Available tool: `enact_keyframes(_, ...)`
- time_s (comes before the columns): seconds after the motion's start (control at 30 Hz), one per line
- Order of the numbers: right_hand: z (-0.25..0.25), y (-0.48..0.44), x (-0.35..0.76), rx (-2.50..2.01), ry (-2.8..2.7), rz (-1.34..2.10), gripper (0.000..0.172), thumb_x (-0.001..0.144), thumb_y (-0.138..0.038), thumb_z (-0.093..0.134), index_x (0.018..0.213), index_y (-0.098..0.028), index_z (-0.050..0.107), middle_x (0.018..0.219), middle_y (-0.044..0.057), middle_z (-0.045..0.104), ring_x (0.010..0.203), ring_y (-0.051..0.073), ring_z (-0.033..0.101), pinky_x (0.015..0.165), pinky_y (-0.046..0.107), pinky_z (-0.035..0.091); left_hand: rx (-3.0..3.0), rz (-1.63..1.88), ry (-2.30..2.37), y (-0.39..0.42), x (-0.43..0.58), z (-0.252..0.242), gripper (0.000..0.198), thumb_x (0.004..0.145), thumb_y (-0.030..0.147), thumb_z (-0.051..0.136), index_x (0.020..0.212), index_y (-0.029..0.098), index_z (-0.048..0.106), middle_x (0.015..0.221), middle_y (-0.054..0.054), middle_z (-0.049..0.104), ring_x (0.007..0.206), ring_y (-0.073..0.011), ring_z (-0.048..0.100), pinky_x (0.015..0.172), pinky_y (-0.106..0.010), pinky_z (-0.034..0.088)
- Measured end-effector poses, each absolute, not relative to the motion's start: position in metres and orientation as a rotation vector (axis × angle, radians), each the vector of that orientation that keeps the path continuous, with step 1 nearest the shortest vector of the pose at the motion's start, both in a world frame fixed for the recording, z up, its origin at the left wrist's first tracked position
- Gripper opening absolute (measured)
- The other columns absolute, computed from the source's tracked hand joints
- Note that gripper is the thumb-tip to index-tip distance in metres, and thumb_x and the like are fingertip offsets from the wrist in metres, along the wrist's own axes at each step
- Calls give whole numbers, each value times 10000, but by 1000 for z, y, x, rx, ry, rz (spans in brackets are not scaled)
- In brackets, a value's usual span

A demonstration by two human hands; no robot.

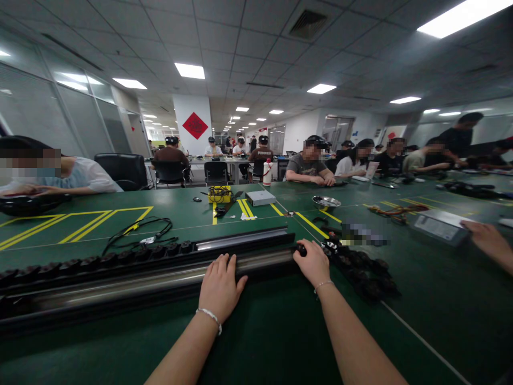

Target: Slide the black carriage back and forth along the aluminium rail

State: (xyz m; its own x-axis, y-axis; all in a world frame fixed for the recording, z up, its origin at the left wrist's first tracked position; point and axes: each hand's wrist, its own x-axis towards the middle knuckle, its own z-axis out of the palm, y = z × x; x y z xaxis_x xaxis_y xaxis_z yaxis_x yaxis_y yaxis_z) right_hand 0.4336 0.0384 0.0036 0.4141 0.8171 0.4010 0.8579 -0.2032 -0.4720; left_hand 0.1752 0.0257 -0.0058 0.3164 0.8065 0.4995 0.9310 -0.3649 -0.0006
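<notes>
A long dark rail [132, 289] with a shiny inner channel lies across the green table in front of me. My left hand [222, 286] rests palm down over it near its right end, fingers laid flat and thumb apart. At the rail's right end, my right hand [313, 263] is closed with thumb and fingers around a small black round piece [301, 249]. Behind this rail runs a second dark rail [244, 239] with several black knob-like pieces [144, 252] along it. A cluster of black round parts [363, 270] lies right of my right hand.
Beyond the rails lie a black cable [140, 230], a yellow box [220, 194], a grey box [260, 198] and a metal bowl [326, 202]. Another person's hand [491, 241] touches a silver box [441, 227] at right. Several people sit around the table.
</notes>
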Motion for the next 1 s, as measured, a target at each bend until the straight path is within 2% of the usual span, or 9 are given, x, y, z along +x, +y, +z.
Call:
enact_keyframes(0.23, -2, 43, 441, -2004, -1415, -103, 347, 709, -274, 471, 1030, -233, 596, 1221, 50, 533, 1180, 238, 406, 946, 387, 349, -2315, -631, -1597, 24, 175, -3, 509, 831, 427, 425, 1244, 131, 466, 1263, -144, 514, 1192, -264, 433, 995, -409, 336)
enact_keyframes(0.43, 3, 39, 441, -1990, -1408, -53, 367, 715, -273, 466, 1060, -219, 579, 1155, 41, 573, 1103, 221, 470, 925, 353, 372, -2319, -623, -1586, 25, 175, -6, 515, 836, 428, 420, 1248, 123, 461, 1271, -148, 505, 1194, -262, 429, 1001, -403, 326)
enact_keyframes(1.0, 4, 39, 444, -1992, -1386, -32, 376, 723, -233, 443, 1076, -225, 570, 1098, 43, 592, 1048, 215, 498, 861, 334, 401, -2283, -691, -1551, 25, 175, -9, 495, 838, 418, 420, 1231, 124, 482, 1248, -149, 521, 1176, -266, 445, 976, -403, 352)
